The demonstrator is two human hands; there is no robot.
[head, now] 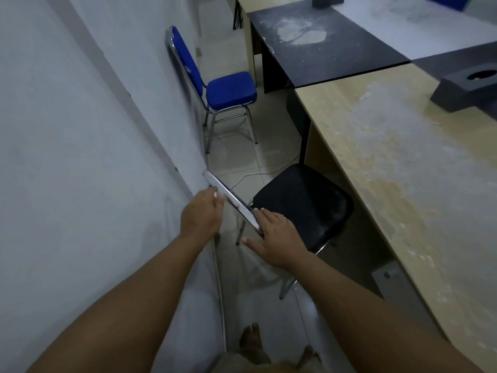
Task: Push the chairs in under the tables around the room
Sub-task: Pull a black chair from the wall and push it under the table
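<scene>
A black-seated chair [304, 203] with a chrome frame stands in front of me, its seat partly under the light wooden table [390, 162]. My left hand [200, 212] grips the left part of the chair's chrome backrest rail [231, 197]. My right hand [274, 235] holds the right end of the same rail, fingers spread over it. A blue chair [228, 90] with chrome legs stands farther ahead, its back against the wall, pulled out from the black table [322, 44].
A grey wall [80, 157] runs close along my left. A white cable [250, 176] lies on the tiled floor between the chairs. A dark box [468, 87] sits on the wooden table. My bare feet [252, 337] show at the bottom.
</scene>
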